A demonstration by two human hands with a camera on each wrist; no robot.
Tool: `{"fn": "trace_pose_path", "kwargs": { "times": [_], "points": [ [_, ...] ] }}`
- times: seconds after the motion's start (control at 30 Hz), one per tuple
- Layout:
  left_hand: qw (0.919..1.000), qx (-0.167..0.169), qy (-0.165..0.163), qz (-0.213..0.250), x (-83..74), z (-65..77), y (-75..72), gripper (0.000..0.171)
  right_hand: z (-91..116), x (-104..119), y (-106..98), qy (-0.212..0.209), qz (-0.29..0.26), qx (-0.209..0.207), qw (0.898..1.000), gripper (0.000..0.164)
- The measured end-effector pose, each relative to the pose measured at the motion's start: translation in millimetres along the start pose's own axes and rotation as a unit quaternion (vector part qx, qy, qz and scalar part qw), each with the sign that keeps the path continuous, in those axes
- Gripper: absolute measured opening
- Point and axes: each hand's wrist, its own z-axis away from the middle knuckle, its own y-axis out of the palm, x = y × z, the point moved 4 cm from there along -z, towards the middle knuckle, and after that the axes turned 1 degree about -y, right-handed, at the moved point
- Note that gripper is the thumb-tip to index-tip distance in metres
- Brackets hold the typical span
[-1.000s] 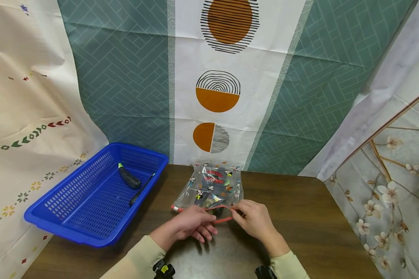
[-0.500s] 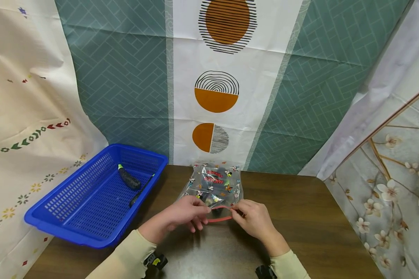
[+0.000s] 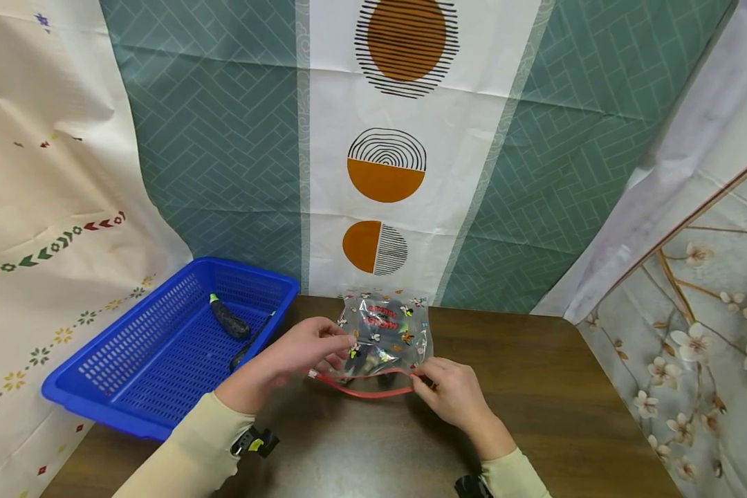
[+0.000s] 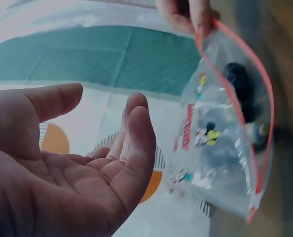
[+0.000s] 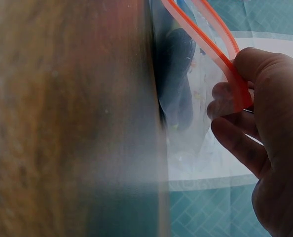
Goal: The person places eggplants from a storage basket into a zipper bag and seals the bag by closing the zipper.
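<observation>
At lower centre, your right hand (image 3: pixel 451 389) pinches the bag (image 3: pixel 387 333) by its red rim (image 3: pixel 373 395); hold steady so it gapes. Your left hand (image 3: pixel 308 348) grasps nothing.

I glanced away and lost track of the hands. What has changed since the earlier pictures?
The left hand moved up and left in the head view, away from the red edge of the bag, uncovering more of it. The right hand still pinches that edge; the basket and eggplants stayed put.
</observation>
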Motion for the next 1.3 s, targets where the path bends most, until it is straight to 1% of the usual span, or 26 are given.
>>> {"fn": "trace_pose_path", "kwargs": {
  "times": [0.27, 0.4, 0.7, 0.8, 1.0, 1.2, 1.3],
  "points": [
    [0.9988, -0.041, 0.015, -0.022, -13.7, 5.0, -27.3, 0.053, 0, 1, 0, 0.004, 0.001, 0.001, 1.000, 0.014],
    [0.9967, -0.069, 0.019, -0.039, -15.9, 5.4, -43.6, 0.058, -1, 1, 1, 0.006, 0.004, 0.003, 1.000, 0.014],
    [0.9902, -0.115, 0.039, -0.070, -18.0, 3.8, -79.3, 0.067, 0, 0, 1, 0.008, 0.002, 0.003, 1.000, 0.014],
    [0.9872, -0.131, 0.036, -0.083, -18.0, 4.2, -88.6, 0.069, 0, 0, 1, 0.008, 0.001, 0.004, 1.000, 0.014],
    [0.9846, -0.148, 0.022, -0.090, -15.8, 5.4, -105.9, 0.074, 0, 1, 0, 0.005, 0.002, 0.005, 1.000, 0.015],
    [0.9788, -0.173, 0.008, -0.110, -9.6, 2.3, -122.7, 0.075, 0, 0, 0, 0.005, -0.001, 0.001, 1.000, 0.014],
    [0.9771, -0.177, -0.002, -0.118, -4.1, 1.2, -130.7, 0.078, 0, -1, 0, -0.001, -0.001, -0.003, 1.000, 0.014]
  ]
}}
